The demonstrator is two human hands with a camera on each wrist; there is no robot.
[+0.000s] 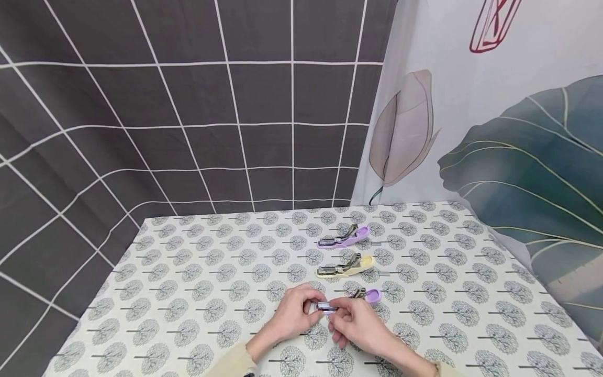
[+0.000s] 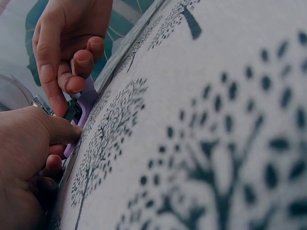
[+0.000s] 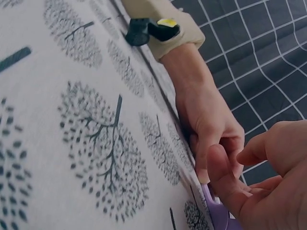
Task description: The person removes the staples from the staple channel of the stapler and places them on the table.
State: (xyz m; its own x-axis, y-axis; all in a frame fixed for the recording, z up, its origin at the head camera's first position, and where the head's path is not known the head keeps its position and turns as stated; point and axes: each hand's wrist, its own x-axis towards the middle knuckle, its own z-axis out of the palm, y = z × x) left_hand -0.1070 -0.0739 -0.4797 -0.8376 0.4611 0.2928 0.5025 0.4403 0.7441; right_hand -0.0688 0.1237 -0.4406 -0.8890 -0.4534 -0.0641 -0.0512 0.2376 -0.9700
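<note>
A long, narrow purple plastic item with metal parts [image 1: 373, 296] lies low over the patterned cloth, its middle covered by fingers; its exact kind cannot be told. My left hand [image 1: 296, 313] pinches the left end between thumb and forefinger. From the other side, my right hand [image 1: 359, 320] holds it by the metal strip, its remaining fingers loosely bent. In the left wrist view, the purple plastic [image 2: 87, 98] runs along the cloth beneath both hands, and the right forefinger reaches down to dark metal. The right wrist view shows a purple edge [image 3: 218, 211] below the fingertips.
Beyond the hands lie two similar items, a yellow one [image 1: 350, 269] and a purple one [image 1: 348, 240], each with raised metal pieces. All are on a tree-print tablecloth [image 1: 188, 293]. A dark gridded curtain [image 1: 188, 104] stands behind, beside a leaf-printed one [image 1: 527, 173].
</note>
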